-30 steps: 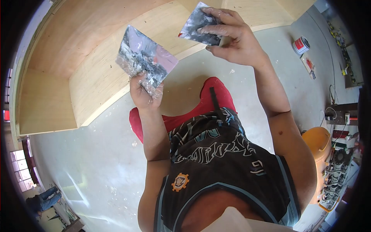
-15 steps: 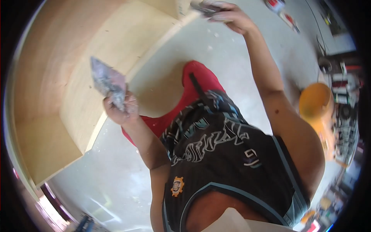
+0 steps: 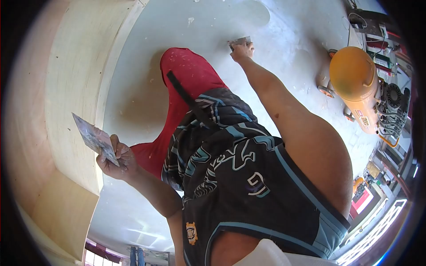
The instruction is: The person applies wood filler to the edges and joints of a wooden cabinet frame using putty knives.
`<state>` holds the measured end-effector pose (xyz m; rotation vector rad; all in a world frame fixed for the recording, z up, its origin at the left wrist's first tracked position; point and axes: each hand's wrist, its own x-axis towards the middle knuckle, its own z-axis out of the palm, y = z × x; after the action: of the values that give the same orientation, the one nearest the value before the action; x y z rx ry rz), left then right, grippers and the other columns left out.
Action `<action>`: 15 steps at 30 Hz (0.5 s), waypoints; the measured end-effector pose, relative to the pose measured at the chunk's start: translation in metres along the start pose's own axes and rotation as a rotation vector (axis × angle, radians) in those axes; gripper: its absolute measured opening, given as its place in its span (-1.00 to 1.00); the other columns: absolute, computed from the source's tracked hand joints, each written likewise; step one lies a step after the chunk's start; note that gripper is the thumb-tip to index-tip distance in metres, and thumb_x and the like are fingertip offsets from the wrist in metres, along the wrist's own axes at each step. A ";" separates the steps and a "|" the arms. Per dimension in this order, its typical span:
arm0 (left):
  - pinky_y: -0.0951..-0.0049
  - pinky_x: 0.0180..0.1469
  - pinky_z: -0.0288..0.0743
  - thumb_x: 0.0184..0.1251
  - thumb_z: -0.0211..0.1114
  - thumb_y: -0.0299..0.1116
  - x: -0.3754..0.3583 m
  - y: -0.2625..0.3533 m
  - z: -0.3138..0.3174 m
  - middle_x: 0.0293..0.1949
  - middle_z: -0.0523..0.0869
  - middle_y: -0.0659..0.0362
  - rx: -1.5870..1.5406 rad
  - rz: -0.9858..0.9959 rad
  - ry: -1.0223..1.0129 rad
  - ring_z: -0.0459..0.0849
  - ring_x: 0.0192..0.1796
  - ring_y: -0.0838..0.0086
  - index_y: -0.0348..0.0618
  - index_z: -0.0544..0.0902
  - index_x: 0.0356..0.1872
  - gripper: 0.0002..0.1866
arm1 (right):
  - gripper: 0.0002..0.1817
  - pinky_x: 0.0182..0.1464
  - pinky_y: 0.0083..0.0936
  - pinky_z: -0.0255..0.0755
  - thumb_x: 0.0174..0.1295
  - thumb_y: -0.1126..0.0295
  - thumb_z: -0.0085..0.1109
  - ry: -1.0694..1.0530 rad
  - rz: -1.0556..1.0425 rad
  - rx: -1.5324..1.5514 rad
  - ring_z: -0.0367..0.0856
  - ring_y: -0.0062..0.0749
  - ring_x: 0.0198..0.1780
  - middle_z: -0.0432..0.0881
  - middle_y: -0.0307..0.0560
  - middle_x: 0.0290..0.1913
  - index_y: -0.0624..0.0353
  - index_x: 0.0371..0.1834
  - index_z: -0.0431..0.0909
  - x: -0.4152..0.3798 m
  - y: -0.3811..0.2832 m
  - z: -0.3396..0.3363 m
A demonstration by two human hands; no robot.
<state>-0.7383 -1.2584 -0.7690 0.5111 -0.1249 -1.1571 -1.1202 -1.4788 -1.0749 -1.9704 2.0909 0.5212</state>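
My left hand (image 3: 116, 157) is closed around a thin, flat, smeared rectangular plate (image 3: 92, 136), held up beside the plywood cabinet (image 3: 73, 75). Farther forward, my right arm stretches out over the grey floor (image 3: 146, 53). At its end, my right hand (image 3: 242, 52) grips a small scraper (image 3: 240, 41) with a wide, dark blade, which overlaps the floor in this view. My bent knee in red trousers (image 3: 188, 66) lies between the two hands.
An orange air compressor (image 3: 353, 73) on wheels stands to the right, with shelves and equipment behind it. White specks (image 3: 191, 21) dot the floor. Blue-clad legs (image 3: 136, 256) appear at the bottom edge, beyond the cabinet's end.
My right hand with the scraper has gone from the cabinet's edge to out over the floor. The view has swung right, bringing the whole compressor in; the left hand still holds its plate.
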 end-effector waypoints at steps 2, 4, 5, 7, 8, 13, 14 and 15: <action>0.64 -0.54 0.33 0.12 0.06 -0.47 0.005 -0.002 0.003 0.08 0.46 0.00 0.027 -0.015 0.023 0.29 -0.42 0.47 -0.45 0.23 0.17 -0.45 | -0.54 0.15 0.02 0.24 0.02 0.13 0.22 -0.161 0.053 -0.116 0.14 0.29 0.25 0.29 0.10 0.27 -0.19 0.07 0.53 -0.002 0.000 -0.014; 0.63 -0.55 0.33 0.10 0.07 -0.45 0.009 -0.003 -0.003 -0.01 0.50 0.01 0.025 -0.074 0.036 0.30 -0.44 0.47 -0.42 0.27 0.14 -0.47 | -0.57 0.11 0.03 0.30 0.05 0.16 0.17 -0.402 0.029 -0.322 0.12 0.24 0.28 0.31 0.07 0.26 -0.15 0.05 0.55 0.000 0.010 -0.032; 0.63 -0.55 0.33 0.10 0.07 -0.45 0.013 -0.006 -0.006 -0.01 0.50 0.01 0.019 -0.082 0.031 0.30 -0.44 0.47 -0.42 0.27 0.14 -0.47 | -0.57 0.11 0.03 0.30 0.05 0.16 0.17 -0.401 0.041 -0.323 0.12 0.24 0.28 0.31 0.07 0.26 -0.15 0.05 0.55 -0.002 0.017 -0.049; 0.61 -0.56 0.34 0.07 0.09 -0.44 0.017 -0.014 -0.014 -0.13 0.53 0.03 0.144 -0.039 0.051 0.35 -0.43 0.47 -0.39 0.30 0.10 -0.49 | -0.58 0.03 0.02 0.37 0.09 0.11 0.10 -0.229 -0.051 -0.011 0.32 0.18 0.18 0.41 0.13 0.17 -0.05 0.02 0.57 -0.007 0.029 -0.084; 0.61 -0.56 0.34 0.07 0.09 -0.44 0.016 -0.019 -0.019 -0.13 0.53 0.03 0.137 -0.040 0.050 0.35 -0.43 0.47 -0.39 0.30 0.10 -0.49 | -0.53 -0.03 -0.01 0.45 0.14 0.09 0.01 -0.398 -0.270 0.344 0.52 0.14 -0.03 0.51 0.15 0.06 0.08 0.07 0.51 0.004 0.043 -0.092; 0.54 -0.58 0.36 0.04 0.11 -0.43 0.024 -0.042 -0.012 -0.09 0.57 0.03 0.156 -0.085 0.159 0.52 -0.40 0.45 -0.29 0.37 0.06 -0.53 | -0.40 -0.05 -0.04 0.49 0.19 0.04 -0.05 -0.787 -0.005 1.927 0.57 0.20 -0.09 0.53 0.21 0.02 0.21 0.20 0.33 -0.026 0.066 -0.119; 0.54 -0.58 0.36 0.04 0.11 -0.43 0.023 -0.046 -0.009 -0.09 0.57 0.03 0.152 -0.089 0.143 0.52 -0.40 0.45 -0.29 0.37 0.06 -0.53 | -0.36 -0.04 -0.05 0.50 0.20 0.02 -0.06 -0.804 -0.107 2.010 0.55 0.23 -0.04 0.51 0.24 0.05 0.27 0.24 0.27 -0.033 0.066 -0.125; 0.53 -0.58 0.36 0.04 0.11 -0.43 0.021 -0.048 -0.007 -0.06 0.57 0.03 0.167 -0.066 0.219 0.53 -0.40 0.45 -0.27 0.38 0.07 -0.53 | -0.36 -0.04 -0.05 0.50 0.20 0.02 -0.06 -0.786 -0.109 2.020 0.55 0.23 -0.04 0.51 0.24 0.05 0.27 0.24 0.27 -0.040 0.066 -0.127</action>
<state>-0.7681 -1.2892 -0.8005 0.7911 -0.0149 -1.1527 -1.1728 -1.4909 -0.9360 -0.4164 0.8735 -0.6198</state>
